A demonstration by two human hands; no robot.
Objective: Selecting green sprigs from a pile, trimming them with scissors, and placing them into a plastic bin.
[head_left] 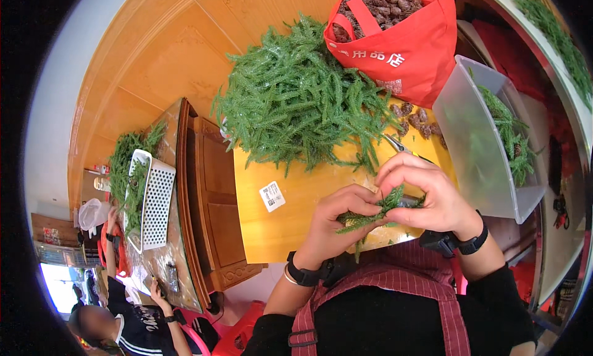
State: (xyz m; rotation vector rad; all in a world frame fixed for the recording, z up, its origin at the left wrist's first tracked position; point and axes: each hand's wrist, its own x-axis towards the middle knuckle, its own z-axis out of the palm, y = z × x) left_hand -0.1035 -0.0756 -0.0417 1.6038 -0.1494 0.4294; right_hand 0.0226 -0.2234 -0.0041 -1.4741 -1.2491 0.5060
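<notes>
- Left hand (336, 223) pinched a green sprig (370, 215) between thumb and fingers, low over the near edge of the yellow tabletop (296, 217).
- Right hand (426, 192) curled over the same sprig's other end, fingertips pressed together on it — both hands were touching at the thumbs.
- Scissors (398, 146) lay just beyond the right hand, partly hidden.
- Behind them sat a big heap of green sprigs (302, 103), with a red bag (395, 41) of brown cones (383, 7) further back.
- To the right stood a clear plastic bin (482, 140) holding more greenery.
- A few loose cones (414, 118) lay between bag and bin.
</notes>
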